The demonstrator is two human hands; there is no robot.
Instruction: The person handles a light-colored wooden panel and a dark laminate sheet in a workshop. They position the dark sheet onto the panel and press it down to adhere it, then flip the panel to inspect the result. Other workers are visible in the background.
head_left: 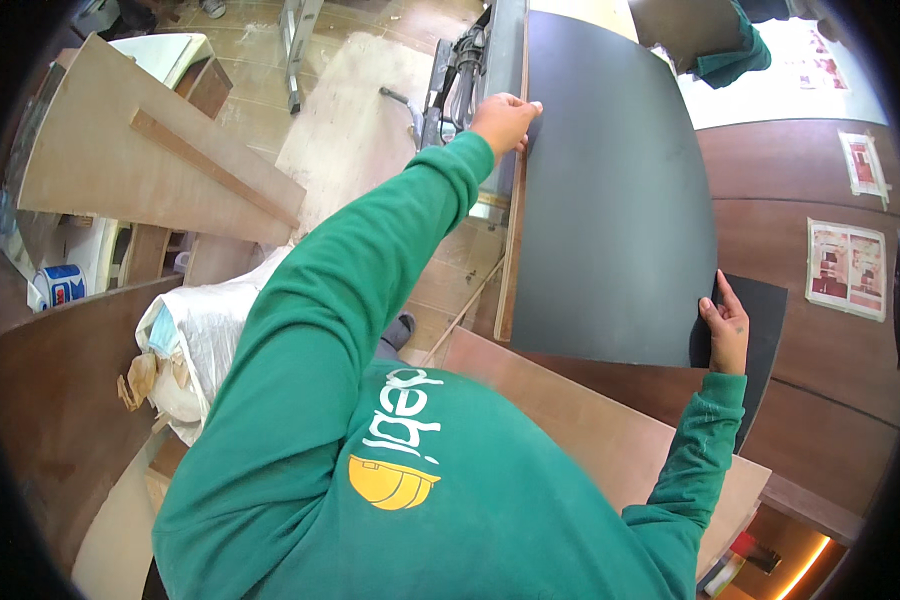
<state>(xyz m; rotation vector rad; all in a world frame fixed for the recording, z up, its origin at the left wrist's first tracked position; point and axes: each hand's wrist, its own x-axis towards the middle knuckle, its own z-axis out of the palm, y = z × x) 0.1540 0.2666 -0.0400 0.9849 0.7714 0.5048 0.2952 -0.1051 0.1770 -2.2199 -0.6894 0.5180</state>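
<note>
A large, smooth dark grey sheet with a slightly curved surface lies on the board stack at the right of centre. At its left edge is my left hand, its fingers drawn together and one fingertip over the sheet. Whatever lies between those fingers is hidden. My right hand grips the sheet's right edge near its closest corner, with the thumb on the top face. A second dark sheet shows beneath and beside that hand. The brown edge of a board runs under the sheet's left side.
A machine with black hoses stands beyond my left hand. Plywood pieces lean at the left above a plastic-covered bundle. A brown panel lies before my body. A ladder leg stands at the back. Another person's green sleeve shows top right.
</note>
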